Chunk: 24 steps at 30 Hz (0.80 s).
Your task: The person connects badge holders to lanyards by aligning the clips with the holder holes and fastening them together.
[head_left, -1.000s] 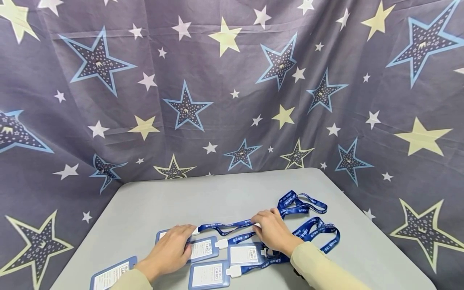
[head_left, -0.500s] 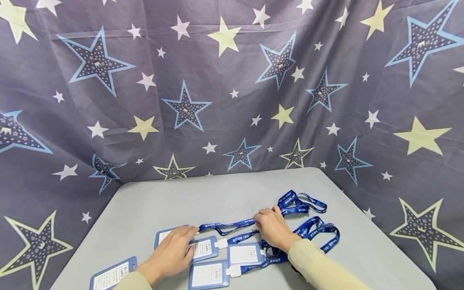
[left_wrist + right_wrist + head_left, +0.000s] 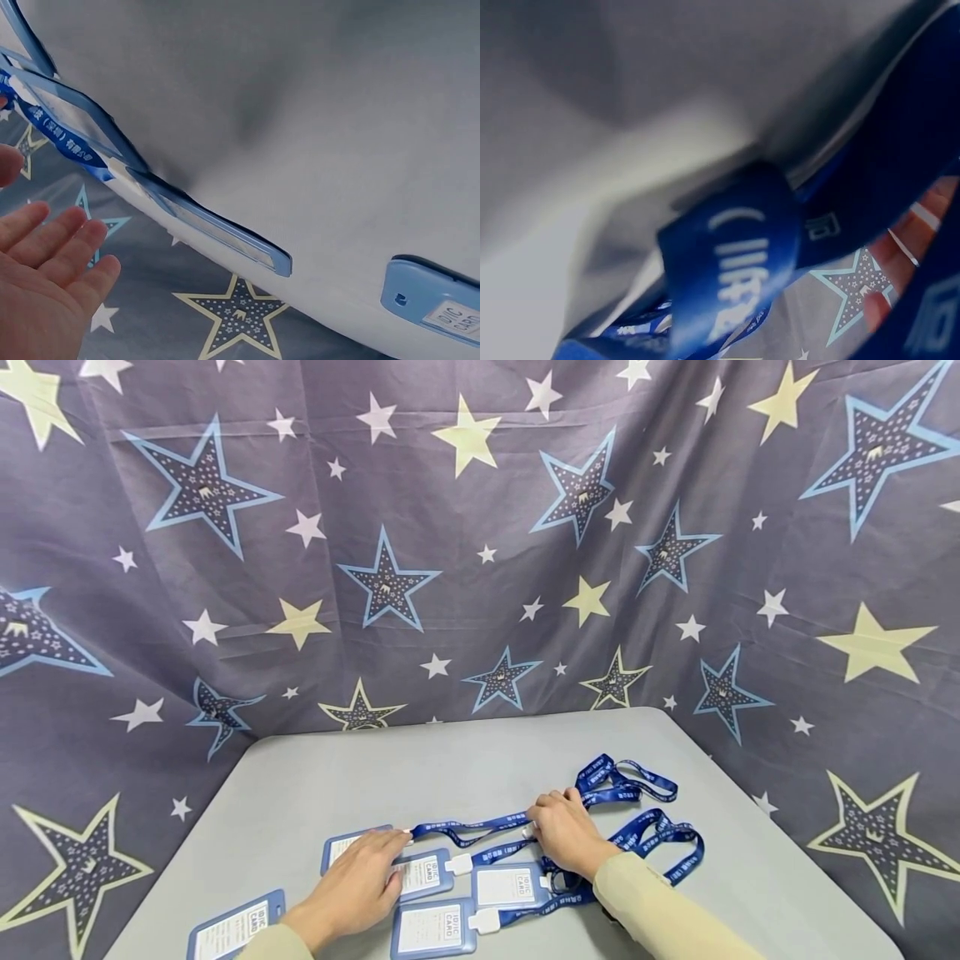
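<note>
Several blue-framed ID card holders with blue printed lanyards lie on the grey table. In the head view my left hand (image 3: 352,885) rests over the upper-left card holder (image 3: 341,846) and the left part of a second card holder (image 3: 423,872). Its fingers look extended in the left wrist view. My right hand (image 3: 568,833) has curled fingers at the upper lanyard (image 3: 480,823) and appears to pinch it; the fingertips are partly hidden. Below, another card holder (image 3: 506,887) and a front card holder (image 3: 432,929) lie side by side, slightly staggered.
A separate card holder (image 3: 234,932) lies at the near left, partly behind the left sleeve. Two looped lanyard ends (image 3: 656,781) spread to the right of my right hand. A star-patterned curtain (image 3: 480,568) hangs behind the table (image 3: 375,777).
My right hand has shifted slightly to the right along the upper lanyard. The left hand has moved very little, and more of the upper-left card holder now shows.
</note>
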{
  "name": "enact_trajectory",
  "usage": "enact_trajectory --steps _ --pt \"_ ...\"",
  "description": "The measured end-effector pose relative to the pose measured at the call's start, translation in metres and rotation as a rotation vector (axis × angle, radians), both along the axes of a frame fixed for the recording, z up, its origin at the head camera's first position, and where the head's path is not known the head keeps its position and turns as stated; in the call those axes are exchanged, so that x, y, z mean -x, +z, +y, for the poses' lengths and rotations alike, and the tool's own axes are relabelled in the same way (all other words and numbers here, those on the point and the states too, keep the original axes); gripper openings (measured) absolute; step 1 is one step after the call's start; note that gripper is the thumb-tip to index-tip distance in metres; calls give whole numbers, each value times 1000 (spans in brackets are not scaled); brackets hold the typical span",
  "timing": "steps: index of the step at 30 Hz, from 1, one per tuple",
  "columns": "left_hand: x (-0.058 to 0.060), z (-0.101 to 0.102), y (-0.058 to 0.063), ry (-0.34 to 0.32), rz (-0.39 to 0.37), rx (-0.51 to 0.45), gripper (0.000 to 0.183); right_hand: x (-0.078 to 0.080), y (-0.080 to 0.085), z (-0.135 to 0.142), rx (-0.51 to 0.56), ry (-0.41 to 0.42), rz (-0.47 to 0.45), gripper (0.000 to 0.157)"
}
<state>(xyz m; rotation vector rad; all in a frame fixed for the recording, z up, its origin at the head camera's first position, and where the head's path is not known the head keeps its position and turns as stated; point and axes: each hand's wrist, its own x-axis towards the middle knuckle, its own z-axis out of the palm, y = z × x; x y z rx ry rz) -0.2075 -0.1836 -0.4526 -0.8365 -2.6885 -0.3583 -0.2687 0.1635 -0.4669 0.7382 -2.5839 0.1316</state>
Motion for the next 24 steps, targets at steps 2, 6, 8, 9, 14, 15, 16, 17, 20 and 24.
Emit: enact_trajectory --steps 2,6,8,9,14,15,16,17,20,24 --pt "-1 0 0 -8 6 -2 48 0 -1 -1 -16 -3 1 9" --pt "-2 0 0 -19 23 2 48 0 -2 -2 -46 -16 8 9" --pt "-2 0 -1 -16 22 2 48 0 -3 -3 -60 -27 10 10" --pt "-3 0 -1 -13 19 1 47 0 -3 -3 -66 -32 9 10" --pt "-3 -1 -2 4 6 -5 48 1 -3 -3 -94 -56 0 11" --pt "-4 -2 -2 5 6 -7 48 1 -3 -3 -95 -58 -1 12" --pt "-4 -2 -2 4 6 -10 48 1 -3 -3 -97 -62 -3 13" --pt "-4 -3 -2 3 7 -12 48 1 -3 -2 -94 -64 -4 14" --pt "-5 -4 -3 4 15 -19 48 1 -4 -1 -84 -66 -14 16" --pt "-6 -7 -4 1 36 -22 47 1 -7 1 -64 -58 -22 16"
